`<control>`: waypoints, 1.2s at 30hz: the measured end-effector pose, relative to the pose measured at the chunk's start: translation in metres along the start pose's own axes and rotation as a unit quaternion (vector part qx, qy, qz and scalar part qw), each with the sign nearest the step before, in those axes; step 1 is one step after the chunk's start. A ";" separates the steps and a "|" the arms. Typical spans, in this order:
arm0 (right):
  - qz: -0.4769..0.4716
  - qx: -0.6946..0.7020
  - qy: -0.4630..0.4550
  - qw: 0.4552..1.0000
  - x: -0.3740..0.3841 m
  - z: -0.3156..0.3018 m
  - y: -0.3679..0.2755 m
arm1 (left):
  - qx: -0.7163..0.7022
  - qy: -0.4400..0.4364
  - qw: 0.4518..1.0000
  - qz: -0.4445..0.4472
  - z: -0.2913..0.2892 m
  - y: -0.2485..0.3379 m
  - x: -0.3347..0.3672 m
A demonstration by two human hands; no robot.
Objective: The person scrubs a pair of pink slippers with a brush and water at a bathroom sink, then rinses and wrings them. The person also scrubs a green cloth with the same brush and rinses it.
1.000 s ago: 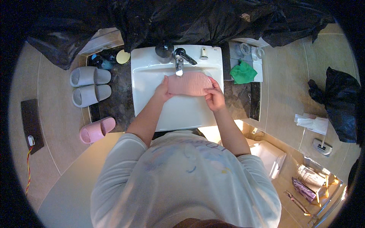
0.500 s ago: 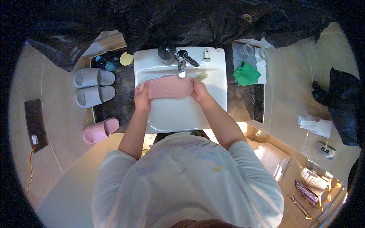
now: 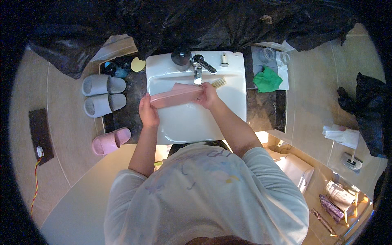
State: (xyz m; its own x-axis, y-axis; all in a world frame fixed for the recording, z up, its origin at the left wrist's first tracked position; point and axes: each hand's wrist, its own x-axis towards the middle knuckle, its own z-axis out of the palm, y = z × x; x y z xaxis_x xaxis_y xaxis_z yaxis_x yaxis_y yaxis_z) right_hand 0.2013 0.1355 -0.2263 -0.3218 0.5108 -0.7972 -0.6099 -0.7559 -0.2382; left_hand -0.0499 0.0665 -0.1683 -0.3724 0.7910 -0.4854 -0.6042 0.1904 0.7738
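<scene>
Over the white sink (image 3: 192, 122), just below the chrome faucet (image 3: 198, 71), I hold a pink slipper (image 3: 175, 97) sideways between both hands. It is tipped so that its long side edge faces me. My left hand (image 3: 148, 112) grips the slipper's left end. At the other end my right hand (image 3: 209, 96) is closed around it, close under the spout. Behind the right hand lies a small brush (image 3: 219, 83), partly covered. A matching pink slipper (image 3: 111, 141) rests at the counter's left front edge.
Two grey slippers (image 3: 104, 94) sit at the left, beside a round yellow lid (image 3: 138, 64). A dark round container (image 3: 181, 56) stands behind the sink. At the right are a green cloth (image 3: 267, 79) and clear round containers (image 3: 268, 54). Black plastic sheeting (image 3: 212, 24) hangs along the back.
The pink slipper has turned from its broad flat face to its narrow side edge. My left hand has moved slightly left and down; both hands keep their hold.
</scene>
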 end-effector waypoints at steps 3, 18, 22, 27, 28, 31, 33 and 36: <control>-0.041 0.000 0.010 0.999 0.002 -0.008 0.002 | 0.014 0.003 1.000 -0.001 0.010 -0.006 -0.001; -0.165 -0.005 0.024 0.986 -0.029 -0.046 -0.025 | 0.003 -0.060 0.969 -0.240 -0.010 -0.079 0.057; -0.168 -0.095 0.058 0.979 -0.030 -0.064 -0.021 | -0.028 -0.109 0.961 -0.254 -0.012 -0.088 0.070; -0.199 0.001 0.022 0.980 -0.050 -0.077 -0.013 | 0.087 -0.072 0.967 -0.230 0.031 -0.091 0.058; -0.208 0.026 0.031 0.977 -0.054 -0.077 -0.011 | 0.110 -0.049 0.969 -0.215 0.040 -0.096 0.053; -0.236 0.082 0.050 0.967 -0.065 -0.085 -0.010 | 0.144 -0.023 0.968 -0.202 0.058 -0.116 0.063; -0.249 0.091 0.045 0.963 -0.078 -0.086 -0.013 | 0.123 -0.053 0.965 -0.228 0.055 -0.141 0.079; -0.290 0.078 0.034 0.953 -0.085 -0.089 -0.016 | 0.018 -0.168 0.943 -0.286 0.049 -0.174 0.094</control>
State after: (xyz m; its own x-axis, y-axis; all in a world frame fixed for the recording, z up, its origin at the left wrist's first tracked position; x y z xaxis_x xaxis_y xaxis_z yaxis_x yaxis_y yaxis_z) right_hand 0.3027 0.0675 -0.2036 0.1466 0.7927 -0.5917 -0.7728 -0.2817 -0.5688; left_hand 0.0549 0.1359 -0.3285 0.2553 0.6905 -0.6768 -0.6121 0.6573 0.4397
